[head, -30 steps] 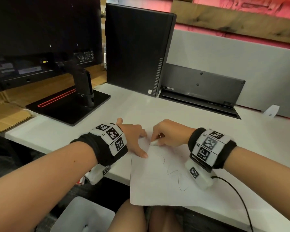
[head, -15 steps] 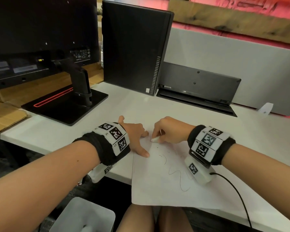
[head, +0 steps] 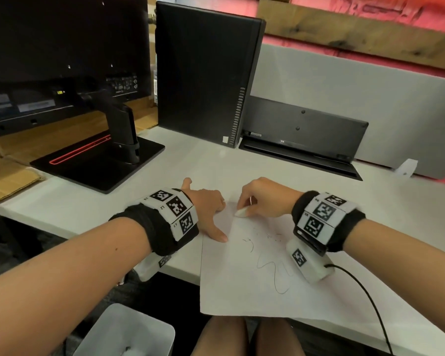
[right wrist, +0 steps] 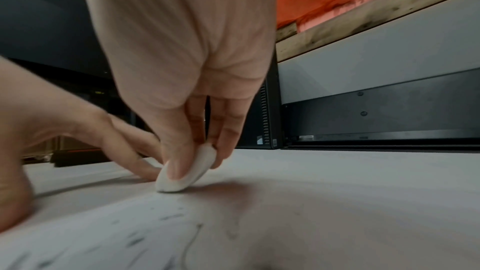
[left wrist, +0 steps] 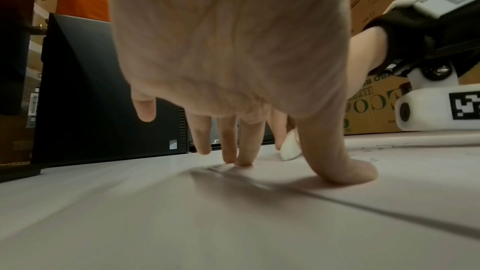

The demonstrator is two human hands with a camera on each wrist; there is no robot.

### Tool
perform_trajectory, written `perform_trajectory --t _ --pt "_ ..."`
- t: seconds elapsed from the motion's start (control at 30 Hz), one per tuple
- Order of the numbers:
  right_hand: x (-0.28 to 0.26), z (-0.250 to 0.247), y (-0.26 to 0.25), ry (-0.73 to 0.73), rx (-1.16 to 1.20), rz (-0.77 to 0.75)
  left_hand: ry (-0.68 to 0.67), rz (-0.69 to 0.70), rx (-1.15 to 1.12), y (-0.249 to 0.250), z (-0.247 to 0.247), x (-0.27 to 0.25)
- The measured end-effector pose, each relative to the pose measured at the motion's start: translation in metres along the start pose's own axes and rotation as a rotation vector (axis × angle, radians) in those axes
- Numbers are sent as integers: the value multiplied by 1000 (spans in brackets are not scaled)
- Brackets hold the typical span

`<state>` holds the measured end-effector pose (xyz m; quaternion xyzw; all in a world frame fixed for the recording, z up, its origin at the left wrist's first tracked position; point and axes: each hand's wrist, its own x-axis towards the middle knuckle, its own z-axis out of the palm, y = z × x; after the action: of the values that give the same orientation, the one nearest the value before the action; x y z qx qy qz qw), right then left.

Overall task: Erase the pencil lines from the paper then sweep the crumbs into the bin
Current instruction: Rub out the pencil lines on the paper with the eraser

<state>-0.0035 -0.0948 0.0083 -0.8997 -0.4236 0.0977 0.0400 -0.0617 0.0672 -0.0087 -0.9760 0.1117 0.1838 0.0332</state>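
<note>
- Paper (head: 254, 286), a white sheet, is lying at the near edge of a white desk (head: 203, 165), with its near corner hanging over the desk edge above the person's knees.
- Right hand (head: 265, 199) is pinching a small white eraser (head: 241, 213) between thumb and fingers, pressing it onto the sheet's far left corner.
- Left hand (head: 207, 209) is resting with fingers spread and straight, thumb tip and fingertips pressing the sheet's left edge just beside the eraser.
- Pencil lines (head: 272, 271), one long squiggle, are lying mid-sheet near the right wrist, with dark crumbs (head: 266, 236) scattered between squiggle and eraser.
- Bin (head: 123, 332), pale and open-topped, is sitting below the desk edge, under the left forearm.
- Monitor stand (head: 98, 160), computer tower (head: 206, 73) and a dark flat unit (head: 303, 140) are lining the far side, leaving bare desk between them and the hands.
</note>
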Motion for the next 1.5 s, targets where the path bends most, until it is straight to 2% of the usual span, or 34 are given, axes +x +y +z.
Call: perform_trajectory --t 0.3,0.47,0.57,0.77,0.93,1.03,1.3,1.5 --pt "-32 8 -4 -105 83 -101 -22 -19 -32 2 -3 -1" --pt "-6 2 -7 36 87 -44 -38 -30 -17 5 -6 -4" --pt "-3 6 -12 -6 67 -70 -42 -40 -31 6 -6 -5" --pt "-29 6 -9 -137 115 -95 -57 -52 -11 6 -6 -4" --pt "-3 1 -11 2 102 -78 -54 -48 -46 5 -4 -5" --pt "3 6 -13 -13 67 -81 -49 -41 -59 4 -3 -4" --pt "-33 9 -13 -109 78 -125 -74 -47 -19 6 -6 -6" --pt "1 6 -14 0 58 -70 -58 -46 -47 5 -4 -7"
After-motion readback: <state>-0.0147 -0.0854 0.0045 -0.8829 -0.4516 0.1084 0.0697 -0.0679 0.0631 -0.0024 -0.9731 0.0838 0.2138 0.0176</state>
